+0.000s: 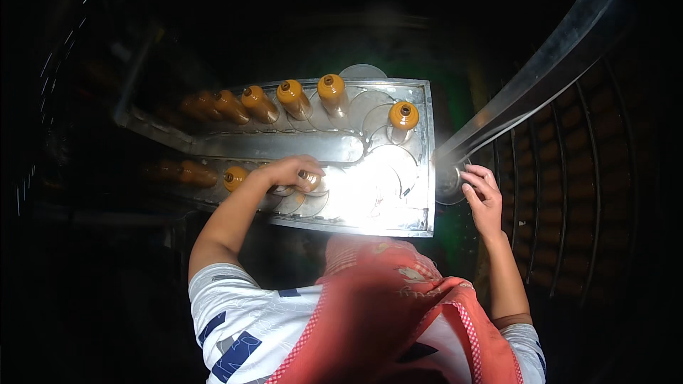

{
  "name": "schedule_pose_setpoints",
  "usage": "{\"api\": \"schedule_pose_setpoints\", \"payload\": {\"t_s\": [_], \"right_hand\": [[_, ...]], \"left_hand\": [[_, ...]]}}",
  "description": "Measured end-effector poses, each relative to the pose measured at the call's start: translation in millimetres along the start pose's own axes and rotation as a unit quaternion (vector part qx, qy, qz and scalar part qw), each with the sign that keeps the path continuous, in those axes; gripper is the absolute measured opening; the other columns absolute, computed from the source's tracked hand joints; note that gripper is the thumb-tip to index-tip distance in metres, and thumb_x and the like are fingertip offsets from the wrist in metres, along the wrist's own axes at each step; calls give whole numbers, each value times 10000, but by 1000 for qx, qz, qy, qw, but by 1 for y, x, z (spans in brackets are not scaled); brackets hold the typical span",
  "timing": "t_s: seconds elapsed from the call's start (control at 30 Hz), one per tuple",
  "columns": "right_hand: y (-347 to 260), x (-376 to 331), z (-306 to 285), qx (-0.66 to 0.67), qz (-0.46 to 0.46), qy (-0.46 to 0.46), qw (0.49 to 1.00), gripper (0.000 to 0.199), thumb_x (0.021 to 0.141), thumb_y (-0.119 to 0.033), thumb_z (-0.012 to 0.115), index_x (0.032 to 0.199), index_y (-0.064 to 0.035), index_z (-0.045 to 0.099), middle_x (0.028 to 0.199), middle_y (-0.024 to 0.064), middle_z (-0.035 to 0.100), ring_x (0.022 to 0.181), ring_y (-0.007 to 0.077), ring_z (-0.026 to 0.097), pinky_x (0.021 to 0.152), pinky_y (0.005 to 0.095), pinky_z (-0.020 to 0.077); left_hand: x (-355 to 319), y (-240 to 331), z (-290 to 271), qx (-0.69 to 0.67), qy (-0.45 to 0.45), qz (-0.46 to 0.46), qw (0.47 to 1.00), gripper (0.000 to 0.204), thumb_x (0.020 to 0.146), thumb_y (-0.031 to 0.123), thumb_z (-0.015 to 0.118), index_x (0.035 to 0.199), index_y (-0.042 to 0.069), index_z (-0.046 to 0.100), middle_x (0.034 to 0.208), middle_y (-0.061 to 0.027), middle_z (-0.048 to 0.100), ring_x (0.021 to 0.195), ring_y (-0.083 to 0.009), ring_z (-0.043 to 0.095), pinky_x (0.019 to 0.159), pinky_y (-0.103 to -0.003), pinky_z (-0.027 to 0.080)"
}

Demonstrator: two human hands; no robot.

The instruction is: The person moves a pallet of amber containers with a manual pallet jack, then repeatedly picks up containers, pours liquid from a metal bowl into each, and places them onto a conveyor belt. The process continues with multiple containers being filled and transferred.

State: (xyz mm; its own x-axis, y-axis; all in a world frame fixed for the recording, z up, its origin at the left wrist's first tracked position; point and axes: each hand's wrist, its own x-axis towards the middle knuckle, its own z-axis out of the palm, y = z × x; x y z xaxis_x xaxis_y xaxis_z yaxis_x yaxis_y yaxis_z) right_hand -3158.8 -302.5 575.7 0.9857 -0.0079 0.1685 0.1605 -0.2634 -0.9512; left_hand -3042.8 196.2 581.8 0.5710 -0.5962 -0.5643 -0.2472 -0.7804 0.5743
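Observation:
My left hand (290,172) reaches over the near side of a metal conveyor (277,148). Its fingers curl around the top of a glossy orange-brown bottle-shaped piece (311,180). Just left of that wrist stands another orange-brown piece (233,178). Beyond the conveyor's right end, my right hand (484,195) has its fingers apart and slightly bent. Beside those fingertips is a round, shiny grey object (449,182), partly in shadow; whether they touch it I cannot tell. No held thing shows in the right hand.
Several similar pieces, such as one at the right corner (403,120), stand along the far side. Glare whitens the conveyor's near right part. A slanted metal post (530,75) rises at the right, before a dark rack with curved bars (562,185).

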Motion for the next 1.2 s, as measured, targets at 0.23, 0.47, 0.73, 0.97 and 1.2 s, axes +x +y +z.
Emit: {"api": "schedule_pose_setpoints", "payload": {"t_s": [0.23, 0.47, 0.73, 0.97, 1.2], "right_hand": [[9, -133, -277, 1, 28, 142, 989, 247, 865, 32, 651, 1096, -4, 730, 1189, 105, 627, 1084, 199, 607, 910, 303, 488], [-9, -181, -512, -142, -40, 154, 977, 264, 891, -7, 670, 1138, -76, 733, 1152, 56, 627, 1077, 175, 622, 921, 290, 511], [-42, -221, -701, -302, 100, 242, 917, 358, 896, -50, 683, 1245, -125, 654, 1291, 80, 541, 1156, 201, 587, 914, 316, 552], [-126, -252, -767, -415, 203, 370, 806, 425, 891, -156, 712, 1306, -175, 620, 1322, 112, 500, 1234, 279, 528, 1001, 404, 506], [-117, -259, -842, -565, 180, 443, 672, 454, 902, -228, 706, 1342, -180, 606, 1349, 158, 494, 1282, 349, 483, 1027, 440, 465]], "left_hand": [[62, 213, 34, 163, 177, -146, 960, 591, 679, 73, 807, 1245, 208, 706, 1483, -137, 509, 1324, -333, 476, 1130, -419, 384], [283, 557, 173, -182, 13, 184, 966, 323, 823, 66, 767, 1142, 25, 727, 1178, -113, 718, 1062, -254, 687, 920, -325, 523], [463, 1020, 147, -130, 60, 570, 809, 397, 922, 149, 698, 1308, 77, 642, 1186, -120, 702, 1072, -210, 674, 876, -327, 550], [564, 1308, 152, 210, 192, 555, 782, 546, 935, 388, 621, 1391, 100, 533, 1374, -196, 554, 1249, -369, 550, 996, -497, 491], [593, 1380, 193, 121, 218, 537, 806, 529, 900, 363, 682, 1384, 205, 535, 1434, -209, 456, 1324, -430, 430, 1029, -527, 459]]}}
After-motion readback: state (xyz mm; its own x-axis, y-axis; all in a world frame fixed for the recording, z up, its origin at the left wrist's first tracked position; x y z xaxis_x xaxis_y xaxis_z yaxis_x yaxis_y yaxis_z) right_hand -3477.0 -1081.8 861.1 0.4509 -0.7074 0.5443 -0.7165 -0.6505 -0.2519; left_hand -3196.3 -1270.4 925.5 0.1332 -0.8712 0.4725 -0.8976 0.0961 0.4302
